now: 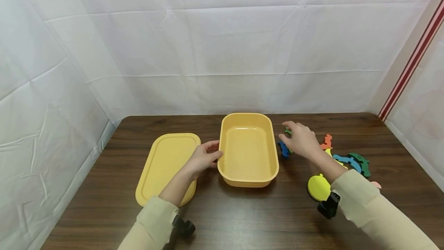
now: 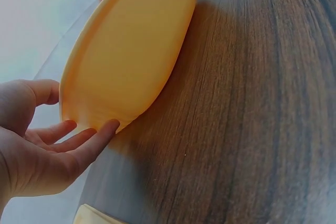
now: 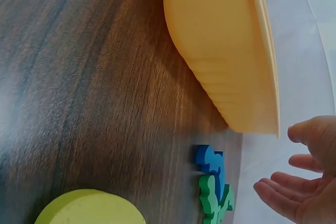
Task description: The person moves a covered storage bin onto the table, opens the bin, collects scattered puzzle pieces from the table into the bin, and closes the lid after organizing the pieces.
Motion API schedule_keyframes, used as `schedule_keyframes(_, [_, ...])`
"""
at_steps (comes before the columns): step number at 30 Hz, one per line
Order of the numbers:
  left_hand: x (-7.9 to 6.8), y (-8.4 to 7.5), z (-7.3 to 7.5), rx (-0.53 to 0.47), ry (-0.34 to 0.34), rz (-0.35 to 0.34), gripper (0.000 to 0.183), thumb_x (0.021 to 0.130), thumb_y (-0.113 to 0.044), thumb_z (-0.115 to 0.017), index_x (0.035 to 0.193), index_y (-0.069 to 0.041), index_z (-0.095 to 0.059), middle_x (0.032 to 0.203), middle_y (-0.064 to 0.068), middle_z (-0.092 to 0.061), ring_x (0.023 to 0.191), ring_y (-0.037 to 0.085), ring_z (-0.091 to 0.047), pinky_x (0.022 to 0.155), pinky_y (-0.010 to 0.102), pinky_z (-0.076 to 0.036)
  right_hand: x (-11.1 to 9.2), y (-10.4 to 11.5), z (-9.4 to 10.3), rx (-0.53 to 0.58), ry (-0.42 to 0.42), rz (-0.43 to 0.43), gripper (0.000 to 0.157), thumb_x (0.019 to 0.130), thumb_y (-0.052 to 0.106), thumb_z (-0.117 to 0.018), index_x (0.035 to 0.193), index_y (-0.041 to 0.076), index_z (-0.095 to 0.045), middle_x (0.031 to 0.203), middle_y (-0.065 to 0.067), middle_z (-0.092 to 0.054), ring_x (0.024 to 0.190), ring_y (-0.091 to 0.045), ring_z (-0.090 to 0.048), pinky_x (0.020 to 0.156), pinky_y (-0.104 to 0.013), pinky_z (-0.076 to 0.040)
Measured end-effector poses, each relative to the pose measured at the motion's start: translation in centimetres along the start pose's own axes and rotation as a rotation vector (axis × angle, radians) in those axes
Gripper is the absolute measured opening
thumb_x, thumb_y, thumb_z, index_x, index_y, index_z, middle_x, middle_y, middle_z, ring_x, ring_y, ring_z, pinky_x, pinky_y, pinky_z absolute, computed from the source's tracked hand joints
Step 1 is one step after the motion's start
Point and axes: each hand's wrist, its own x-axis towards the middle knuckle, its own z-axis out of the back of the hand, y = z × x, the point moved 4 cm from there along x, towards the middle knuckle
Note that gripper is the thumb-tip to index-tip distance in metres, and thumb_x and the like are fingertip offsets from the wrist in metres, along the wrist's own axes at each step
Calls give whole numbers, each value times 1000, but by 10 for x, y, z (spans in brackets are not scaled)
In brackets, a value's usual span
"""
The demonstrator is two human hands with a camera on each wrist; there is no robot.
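Observation:
A deep yellow plastic tub [image 1: 247,153] stands at the middle of the dark wooden table, with nothing inside it. My left hand [image 1: 204,154] holds its left side, thumb at the rim and fingers against the outer wall, as the left wrist view shows. Just right of the tub, my right hand [image 1: 301,140] hovers with fingers spread and nothing in its grasp. Below that hand lie a blue animal-shaped piece [image 1: 284,149] and green pieces [image 3: 209,195], partly hidden by it in the head view.
A flat yellow lid [image 1: 166,165] lies left of the tub, under my left forearm. Around my right forearm are a yellow round piece [image 1: 318,187], an orange piece [image 1: 327,141], a light blue piece [image 1: 348,161] and a dark green piece [image 1: 362,164]. White sheeting [image 1: 225,49] hangs behind the table.

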Motion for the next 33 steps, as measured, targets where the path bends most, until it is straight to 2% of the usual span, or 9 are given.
schedule_keyframes(7, [0,0,0,-6,-3,3,45,88,-6,-56,132,-1,-46,125,18,-53,103,25,-58,78,39,-55,3,-6,-12,-12,50,-48,46,88,26,-60,124,-3,-52,107,-23,-62,89,-34,-61,68,-47,-53])
schedule_keyframes(16, [1,1,-1,-3,-4,3,46,89,-5,-55,133,0,-44,126,18,-53,104,26,-58,76,39,-56,0,-10,-26,-117,64,-18,43,86,24,-62,119,-3,-55,107,-27,-57,80,-35,-61,69,-50,-52])
schedule_keyframes(20, [1,0,-1,-7,-1,0,46,89,-5,-55,133,0,-44,126,18,-53,105,27,-58,76,39,-56,0,-14,-29,-157,86,-28,43,87,25,-62,119,-3,-56,107,-28,-57,83,-38,-60,70,-51,-52])
schedule_keyframes(26, [0,-1,-2,-7,4,-1,46,89,-5,-55,133,0,-44,126,18,-52,104,27,-58,75,38,-56,1,-20,-35,-202,166,-97,47,88,30,-60,122,-2,-53,112,-28,-56,95,-42,-57,75,-53,-51])
schedule_keyframes(33, [0,-1,-2,-11,-5,7,45,88,-4,-56,132,-1,-45,124,17,-54,100,24,-59,73,37,-56,3,-20,-41,-242,218,-148,48,89,33,-57,126,3,-52,115,-26,-56,103,-42,-53,70,-53,-52])
